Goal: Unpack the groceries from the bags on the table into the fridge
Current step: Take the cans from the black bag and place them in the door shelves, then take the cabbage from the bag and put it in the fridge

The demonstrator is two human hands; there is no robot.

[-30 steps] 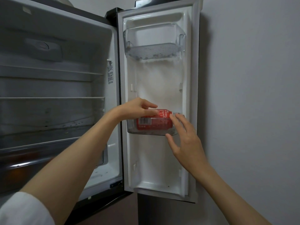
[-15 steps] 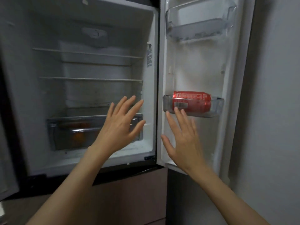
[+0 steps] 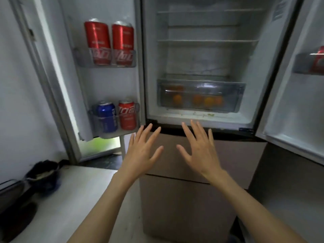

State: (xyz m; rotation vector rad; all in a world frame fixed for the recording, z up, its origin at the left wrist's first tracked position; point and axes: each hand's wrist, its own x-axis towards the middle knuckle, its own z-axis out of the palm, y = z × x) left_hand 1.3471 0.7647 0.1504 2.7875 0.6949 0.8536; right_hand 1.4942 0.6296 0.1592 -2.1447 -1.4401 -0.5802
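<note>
Wall [image 3: 21, 85]: pale, plain, at left.
Counter [image 3: 73, 199]: white surface, lower left.
Dark bag [image 3: 43, 174]: black, blurred, on the counter near the wall.
Dark object [image 3: 15, 207]: black, at the counter's left edge; kind unclear.
Floor [image 3: 107, 162]: dark, beyond the counter.

I'm standing in a home kitchen. My fridge [image 3: 201, 58] is open in front of me, soda cans [image 3: 108, 42] in its door, beside a white countertop [image 3: 73, 199].

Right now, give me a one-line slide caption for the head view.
Both open hands, left hand and right hand, hover before the open fridge, cans racked in its left door.
</note>
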